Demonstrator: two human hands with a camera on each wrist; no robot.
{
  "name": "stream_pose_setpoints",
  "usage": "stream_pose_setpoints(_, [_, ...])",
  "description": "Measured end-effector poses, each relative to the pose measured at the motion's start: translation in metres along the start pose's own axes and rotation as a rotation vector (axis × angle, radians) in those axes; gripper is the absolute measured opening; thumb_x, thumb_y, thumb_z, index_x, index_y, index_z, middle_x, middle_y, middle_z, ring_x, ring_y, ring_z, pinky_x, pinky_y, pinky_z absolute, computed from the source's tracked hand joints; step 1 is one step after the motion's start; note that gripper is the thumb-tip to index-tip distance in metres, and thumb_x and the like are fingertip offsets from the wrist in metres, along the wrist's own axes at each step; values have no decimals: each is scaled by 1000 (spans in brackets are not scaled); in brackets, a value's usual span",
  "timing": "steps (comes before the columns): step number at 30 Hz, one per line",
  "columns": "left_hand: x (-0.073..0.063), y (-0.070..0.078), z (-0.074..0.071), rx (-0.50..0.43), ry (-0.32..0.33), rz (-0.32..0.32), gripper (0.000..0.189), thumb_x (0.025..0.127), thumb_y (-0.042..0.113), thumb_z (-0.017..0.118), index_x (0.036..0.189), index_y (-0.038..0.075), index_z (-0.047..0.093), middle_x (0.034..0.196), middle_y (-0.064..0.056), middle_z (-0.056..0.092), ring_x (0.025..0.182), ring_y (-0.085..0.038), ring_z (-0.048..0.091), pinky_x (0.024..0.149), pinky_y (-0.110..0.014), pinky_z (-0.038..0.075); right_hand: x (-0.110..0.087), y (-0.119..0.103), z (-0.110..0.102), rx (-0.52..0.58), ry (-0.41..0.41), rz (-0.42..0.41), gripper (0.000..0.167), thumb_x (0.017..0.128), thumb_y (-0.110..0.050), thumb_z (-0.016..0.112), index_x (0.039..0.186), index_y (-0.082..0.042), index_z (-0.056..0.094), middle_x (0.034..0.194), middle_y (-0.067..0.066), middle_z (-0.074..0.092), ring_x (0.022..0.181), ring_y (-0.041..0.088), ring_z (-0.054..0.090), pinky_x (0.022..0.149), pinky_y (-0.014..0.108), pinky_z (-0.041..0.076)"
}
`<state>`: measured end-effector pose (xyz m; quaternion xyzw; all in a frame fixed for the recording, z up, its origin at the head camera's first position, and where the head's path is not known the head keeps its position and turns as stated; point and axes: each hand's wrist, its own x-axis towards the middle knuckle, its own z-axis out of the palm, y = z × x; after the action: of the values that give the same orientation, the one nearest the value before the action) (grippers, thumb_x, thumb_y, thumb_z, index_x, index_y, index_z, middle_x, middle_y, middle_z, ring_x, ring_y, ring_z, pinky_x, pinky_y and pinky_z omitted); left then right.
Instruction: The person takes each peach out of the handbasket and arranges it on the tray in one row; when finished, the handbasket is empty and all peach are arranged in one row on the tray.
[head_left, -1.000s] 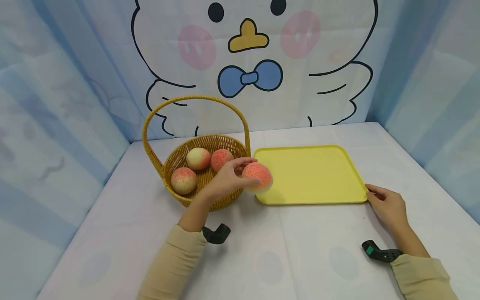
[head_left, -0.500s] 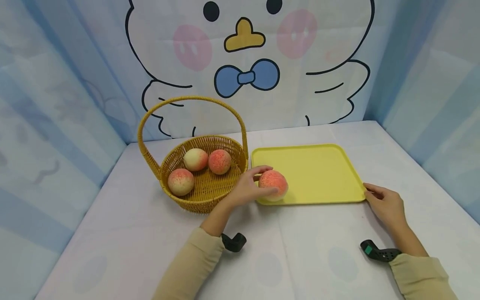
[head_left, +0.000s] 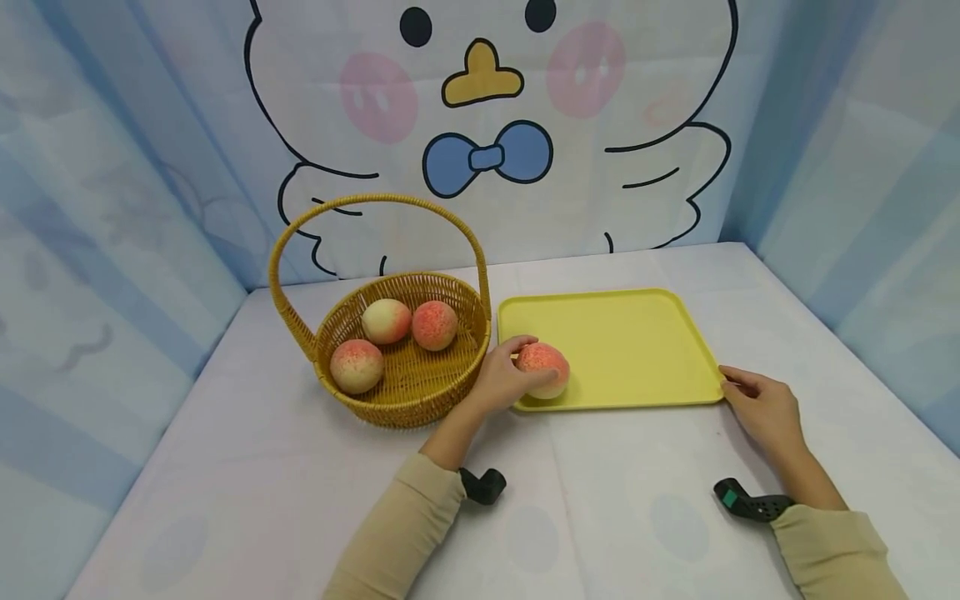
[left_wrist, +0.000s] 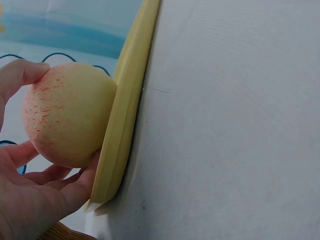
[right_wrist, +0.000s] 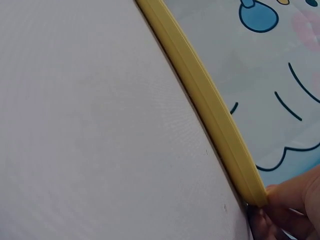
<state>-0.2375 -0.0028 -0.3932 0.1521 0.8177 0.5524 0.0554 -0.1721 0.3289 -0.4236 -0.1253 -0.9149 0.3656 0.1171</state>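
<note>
Basket (head_left: pixel 405 414) left, three peaches (head_left: pixel 435 325) inside — tray (head_left: pixel 630 350) right, fourth peach (head_left: pixel 545 369) at its near left corner.

There are four peaches (head_left: pixel 357 367) (head_left: pixel 386 322) (head_left: pixel 434 325) (head_left: pixel 543 360), one basket (head_left: pixel 416 387), one tray (head_left: pixel 630 350), two wrist devices (head_left: pixel 489 487) (head_left: pixel 752 504) and two sleeves (head_left: pixel 405 529) (head_left: pixel 832 546).

You wore a beige, soft cloth left sleeve (head_left: pixel 401 527) and a matching beige cloth right sleeve (head_left: pixel 834 546), both creased in loose folds and ending in wide cuffs. Beside the left cuff you had a stubby, bent matt-black wrist unit (head_left: pixel 486 486); beside the right, an elbow-shaped black wrist unit (head_left: pixel 761 507) with small dark holes along its band and a flat green square (head_left: pixel 730 499) near its end. Your left grip (head_left: pixel 502 379) and right grip (head_left: pixel 765 408) were bare.
</note>
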Motion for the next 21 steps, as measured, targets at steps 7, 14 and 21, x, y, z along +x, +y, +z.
stream_pose_setpoints(7, [4, -1, 1, 47, -9, -40, 60, 77, 32, 72, 128, 9, 53, 125, -10, 52, 101, -19, 54, 80, -32, 46, 1, -1, 0, 3, -11, 13, 38, 94, -15, 48, 125, 8, 51, 114, 30, 55, 102, 39, 50, 79, 45, 41])
stream_pose_setpoints(14, [1, 0, 4, 214, -13, -4, 64, 78, 39, 71, 132, 12, 50, 126, -7, 54, 109, -21, 52, 85, -32, 45, 0, -4, 1, 4, -18, 23, 38, 94, -14, 49, 124, 8, 51, 115, 30, 54, 102, 39, 49, 81, 48, 40])
stream_pose_setpoints(21, [-5, 3, 4, 250, 5, 74, 57, 78, 26, 73, 128, 9, 53, 125, -11, 52, 109, -28, 52, 84, -33, 45, 1, -2, 0, 2, -12, 23, 38, 94, -15, 48, 125, 7, 51, 116, 30, 53, 105, 40, 47, 83, 49, 39])
